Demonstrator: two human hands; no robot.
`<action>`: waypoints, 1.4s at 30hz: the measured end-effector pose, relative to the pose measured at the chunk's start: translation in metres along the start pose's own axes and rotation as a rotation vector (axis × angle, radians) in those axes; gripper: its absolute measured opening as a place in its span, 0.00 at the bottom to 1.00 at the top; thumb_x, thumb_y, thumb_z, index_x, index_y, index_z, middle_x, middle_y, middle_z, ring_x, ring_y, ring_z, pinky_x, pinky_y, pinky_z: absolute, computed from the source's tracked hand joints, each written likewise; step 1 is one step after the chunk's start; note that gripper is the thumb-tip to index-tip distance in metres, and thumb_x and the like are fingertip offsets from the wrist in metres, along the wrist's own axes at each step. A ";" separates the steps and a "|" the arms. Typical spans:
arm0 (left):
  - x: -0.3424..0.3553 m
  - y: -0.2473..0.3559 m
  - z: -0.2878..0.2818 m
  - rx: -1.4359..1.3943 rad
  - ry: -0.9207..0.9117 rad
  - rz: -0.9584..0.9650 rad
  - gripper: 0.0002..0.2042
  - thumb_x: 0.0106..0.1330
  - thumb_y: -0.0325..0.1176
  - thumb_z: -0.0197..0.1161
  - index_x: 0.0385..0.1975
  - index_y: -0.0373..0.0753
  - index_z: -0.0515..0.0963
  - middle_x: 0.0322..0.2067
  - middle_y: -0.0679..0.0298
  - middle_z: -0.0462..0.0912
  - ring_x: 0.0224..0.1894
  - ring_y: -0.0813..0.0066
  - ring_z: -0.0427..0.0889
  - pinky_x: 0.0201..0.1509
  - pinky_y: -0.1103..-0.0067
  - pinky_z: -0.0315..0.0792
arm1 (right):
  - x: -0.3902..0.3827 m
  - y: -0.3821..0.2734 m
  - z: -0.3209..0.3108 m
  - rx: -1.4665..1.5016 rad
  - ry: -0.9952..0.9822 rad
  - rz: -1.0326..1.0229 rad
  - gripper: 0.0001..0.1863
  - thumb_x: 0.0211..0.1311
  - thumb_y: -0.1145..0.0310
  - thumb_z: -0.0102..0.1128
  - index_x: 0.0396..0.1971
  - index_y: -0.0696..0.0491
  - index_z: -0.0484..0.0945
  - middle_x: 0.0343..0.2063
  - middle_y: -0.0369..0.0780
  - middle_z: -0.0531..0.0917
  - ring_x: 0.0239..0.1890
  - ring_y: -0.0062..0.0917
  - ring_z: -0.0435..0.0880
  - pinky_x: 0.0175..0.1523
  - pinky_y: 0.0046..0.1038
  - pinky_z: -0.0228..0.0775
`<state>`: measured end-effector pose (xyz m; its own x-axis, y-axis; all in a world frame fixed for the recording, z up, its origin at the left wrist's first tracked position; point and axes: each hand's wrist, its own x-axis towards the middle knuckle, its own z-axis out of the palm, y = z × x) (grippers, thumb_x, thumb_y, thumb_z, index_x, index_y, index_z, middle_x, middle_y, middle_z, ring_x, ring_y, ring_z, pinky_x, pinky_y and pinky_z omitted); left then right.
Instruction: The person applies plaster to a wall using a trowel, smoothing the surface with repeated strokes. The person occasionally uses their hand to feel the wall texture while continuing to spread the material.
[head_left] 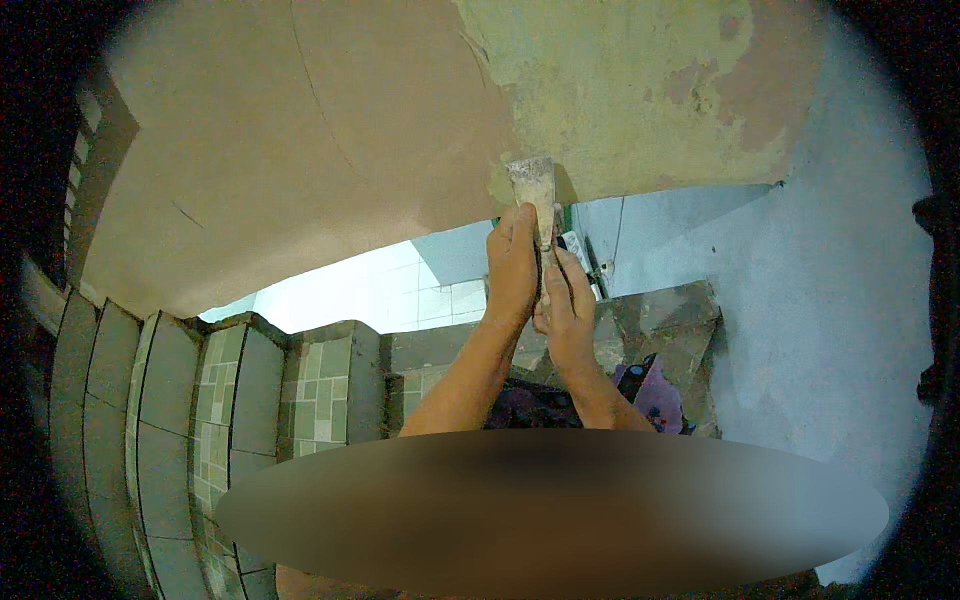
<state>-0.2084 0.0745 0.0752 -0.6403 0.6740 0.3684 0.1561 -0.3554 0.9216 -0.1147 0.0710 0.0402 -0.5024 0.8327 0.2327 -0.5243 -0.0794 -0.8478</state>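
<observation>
A scraper [534, 182] with a wide, plaster-crusted blade points up and away from me, held in both hands. Its blade end is over the lower part of the plastered wall surface [400, 130], where bare pinkish-beige meets yellow-green patchy paint [620, 110]. The blade casts a shadow to its right; firm contact cannot be made out. My left hand [512, 262] closes on the scraper's left side, with its fingers up near the blade. Lower down, my right hand [570, 305] wraps round the handle, which is mostly hidden between the hands.
Tiled stairs [215, 400] run along the left, and a tiled ledge [650, 320] lies below my hands. A pale blue wall [820, 330] rises at the right. Beyond the surface's lower edge shows a white tiled area [380, 285]. Purple patterned cloth [660, 398] is near my right forearm.
</observation>
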 end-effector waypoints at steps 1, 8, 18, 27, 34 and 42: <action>0.002 0.000 0.000 0.019 -0.001 0.033 0.18 0.76 0.46 0.51 0.35 0.36 0.77 0.27 0.65 0.80 0.29 0.78 0.75 0.34 0.77 0.71 | 0.001 0.001 0.000 -0.006 0.006 0.004 0.19 0.77 0.60 0.50 0.62 0.52 0.70 0.26 0.30 0.73 0.21 0.10 0.66 0.23 0.15 0.56; 0.010 -0.001 0.000 0.094 0.003 0.002 0.18 0.76 0.47 0.51 0.34 0.36 0.76 0.29 0.64 0.78 0.30 0.77 0.73 0.35 0.76 0.69 | 0.010 0.013 -0.003 -0.158 0.011 -0.093 0.19 0.78 0.62 0.47 0.60 0.57 0.69 0.30 0.32 0.75 0.22 0.12 0.67 0.25 0.17 0.61; 0.016 0.009 0.002 0.067 -0.018 0.024 0.17 0.78 0.42 0.50 0.38 0.33 0.79 0.28 0.62 0.82 0.30 0.78 0.76 0.34 0.77 0.70 | 0.020 0.019 -0.003 -0.229 0.019 -0.228 0.18 0.78 0.65 0.45 0.61 0.58 0.70 0.28 0.31 0.74 0.19 0.09 0.62 0.20 0.16 0.52; 0.009 0.017 0.004 -0.050 -0.007 -0.088 0.17 0.77 0.45 0.52 0.36 0.36 0.79 0.31 0.63 0.82 0.31 0.79 0.78 0.35 0.80 0.72 | 0.013 0.013 0.002 -0.346 0.027 -0.327 0.18 0.79 0.65 0.46 0.60 0.58 0.69 0.31 0.30 0.74 0.23 0.09 0.65 0.24 0.16 0.57; 0.006 0.020 0.005 0.012 -0.012 -0.048 0.16 0.79 0.41 0.50 0.38 0.36 0.78 0.28 0.66 0.81 0.29 0.82 0.76 0.33 0.81 0.70 | 0.008 0.011 -0.003 -0.313 0.005 -0.202 0.19 0.79 0.63 0.44 0.62 0.57 0.68 0.32 0.30 0.74 0.24 0.08 0.65 0.25 0.14 0.59; 0.008 0.016 0.002 0.024 -0.031 -0.042 0.16 0.79 0.41 0.49 0.38 0.35 0.79 0.29 0.65 0.82 0.29 0.82 0.76 0.33 0.81 0.70 | 0.011 0.015 -0.003 -0.330 0.009 -0.205 0.18 0.79 0.64 0.45 0.61 0.57 0.69 0.29 0.29 0.72 0.22 0.08 0.65 0.23 0.15 0.58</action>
<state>-0.2090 0.0757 0.0929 -0.6229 0.7081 0.3325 0.1480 -0.3108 0.9389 -0.1262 0.0808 0.0289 -0.4037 0.8178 0.4101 -0.3632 0.2682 -0.8923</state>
